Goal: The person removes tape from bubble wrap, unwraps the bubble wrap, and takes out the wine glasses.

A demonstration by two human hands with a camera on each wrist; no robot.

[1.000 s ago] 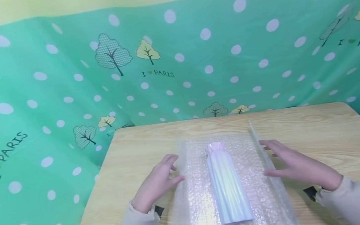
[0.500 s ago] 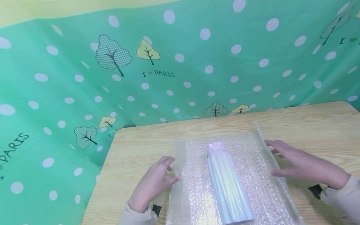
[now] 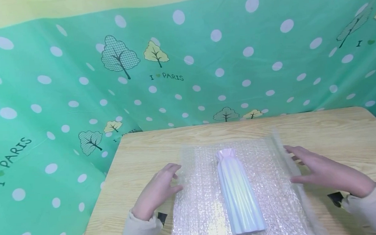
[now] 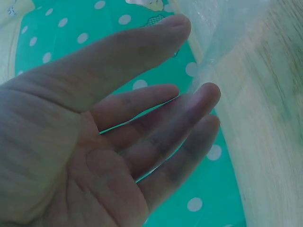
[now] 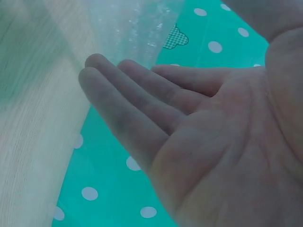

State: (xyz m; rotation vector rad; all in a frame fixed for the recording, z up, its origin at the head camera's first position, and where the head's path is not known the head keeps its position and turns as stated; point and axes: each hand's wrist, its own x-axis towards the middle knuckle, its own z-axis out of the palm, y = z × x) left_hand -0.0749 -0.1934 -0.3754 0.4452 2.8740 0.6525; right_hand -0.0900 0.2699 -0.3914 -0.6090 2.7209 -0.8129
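A ribbed, pale blue vase with a pinkish neck (image 3: 240, 192) lies on its side on a sheet of clear bubble wrap (image 3: 200, 190). At the sheet's left edge is my left hand (image 3: 156, 192), fingers relaxed and thumb apart; the left wrist view shows the palm of this hand (image 4: 118, 142) with nothing gripped. My right hand (image 3: 329, 171) is beside the sheet's raised right edge, its fingers extended. In the right wrist view, film stands behind the fingertips of the hand (image 5: 203, 127); whether they touch it I cannot tell.
The bubble wrap lies on a wooden table (image 3: 151, 147). Behind and to the left hangs a green curtain (image 3: 172, 44) with white dots and printed trees. A small black piece shows near each wrist.
Both hands have moved apart, the left one slightly left and the right one to the right. The sheet's sides have spread outward and lowered. The vase has stayed in place.
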